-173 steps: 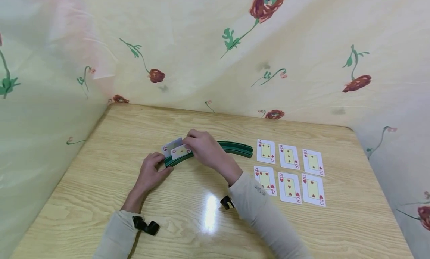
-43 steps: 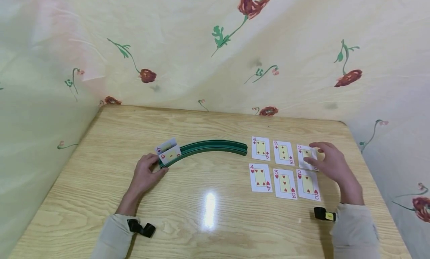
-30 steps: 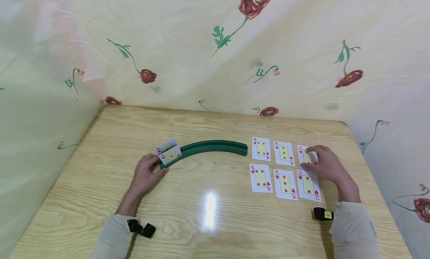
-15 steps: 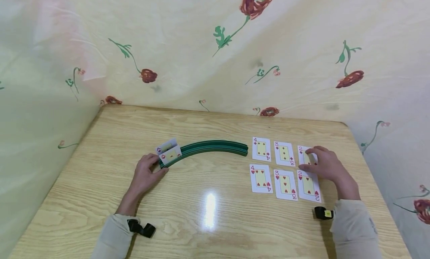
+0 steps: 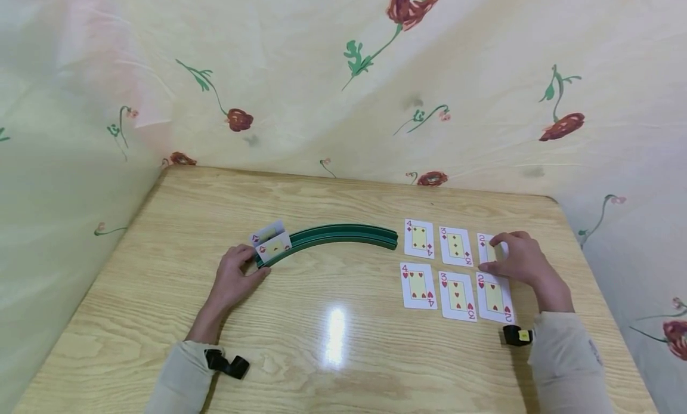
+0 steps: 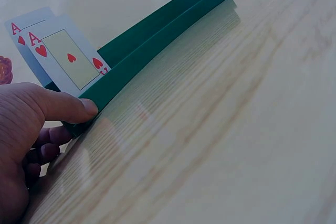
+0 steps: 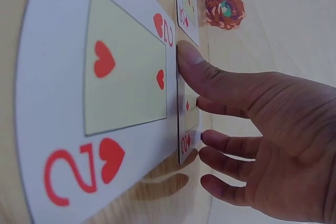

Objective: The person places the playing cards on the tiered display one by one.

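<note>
My left hand grips the left end of a curved green card holder, thumb on its near side. Standing in the holder beside that hand are the ace of hearts in front and the ace of diamonds behind. On the far right, my right hand pinches the two of diamonds across its edges, thumb on the near one and fingers at the far one. Part of that card is hidden under the fingers. The two of hearts lies face up just nearer the body.
To the left of the right hand lie the three of diamonds, four of diamonds, three of hearts and four of hearts, face up in two rows. Floral cloth rises behind the wooden table.
The right hand has gone from the holder, where it was setting the ace of hearts, across to the two of diamonds, and its fingers have closed in on that card. The left hand stays put.
</note>
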A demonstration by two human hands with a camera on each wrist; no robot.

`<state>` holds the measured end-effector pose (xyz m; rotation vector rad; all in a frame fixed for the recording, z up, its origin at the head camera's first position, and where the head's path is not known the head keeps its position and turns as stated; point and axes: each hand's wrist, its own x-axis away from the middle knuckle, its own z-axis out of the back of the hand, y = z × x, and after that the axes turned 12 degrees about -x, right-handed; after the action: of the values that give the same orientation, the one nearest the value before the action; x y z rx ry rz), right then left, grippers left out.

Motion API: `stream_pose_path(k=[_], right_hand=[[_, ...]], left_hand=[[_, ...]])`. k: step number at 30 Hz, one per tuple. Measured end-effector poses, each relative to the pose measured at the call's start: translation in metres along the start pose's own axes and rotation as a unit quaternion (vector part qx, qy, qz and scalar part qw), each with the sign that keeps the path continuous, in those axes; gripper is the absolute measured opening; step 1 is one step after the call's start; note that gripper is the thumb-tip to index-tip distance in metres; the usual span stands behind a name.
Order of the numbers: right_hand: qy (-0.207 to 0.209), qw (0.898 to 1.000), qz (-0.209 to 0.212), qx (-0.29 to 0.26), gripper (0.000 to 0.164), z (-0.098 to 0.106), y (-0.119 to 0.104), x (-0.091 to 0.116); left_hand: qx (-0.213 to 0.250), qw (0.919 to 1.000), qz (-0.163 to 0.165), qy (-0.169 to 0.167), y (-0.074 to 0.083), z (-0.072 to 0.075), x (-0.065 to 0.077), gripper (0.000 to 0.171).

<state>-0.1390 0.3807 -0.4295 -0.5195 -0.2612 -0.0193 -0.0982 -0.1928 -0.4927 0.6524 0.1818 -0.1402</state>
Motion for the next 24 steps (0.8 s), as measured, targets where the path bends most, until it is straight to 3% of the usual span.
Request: stream_pose_path(k=[6,13,17,24], right_hand=[[0.013,1.0,-0.02,-0.011,0.088,-0.001,0.001,0.001],[0.056,0.998,-0.024,-0.002,0.118,-0.002,-0.001,0.006],[0.07,0.997,-0.019,0.009,0.119,-0.003,-0.002,0.008],[0.092,0.996,-0.015,0.007,0.104,-0.003,-0.001,0.01]], left_hand=[[0.001,1.0,0.001,-0.001,0.0,0.0,0.0,0.035],[0.002,1.0,0.0,-0.001,0.001,0.001,0.0,0.035],[0.002,1.0,0.005,-0.006,0.002,0.002,-0.001,0.036],[0.0,0.9999,0.007,-0.008,0.002,0.002,0.0,0.036]])
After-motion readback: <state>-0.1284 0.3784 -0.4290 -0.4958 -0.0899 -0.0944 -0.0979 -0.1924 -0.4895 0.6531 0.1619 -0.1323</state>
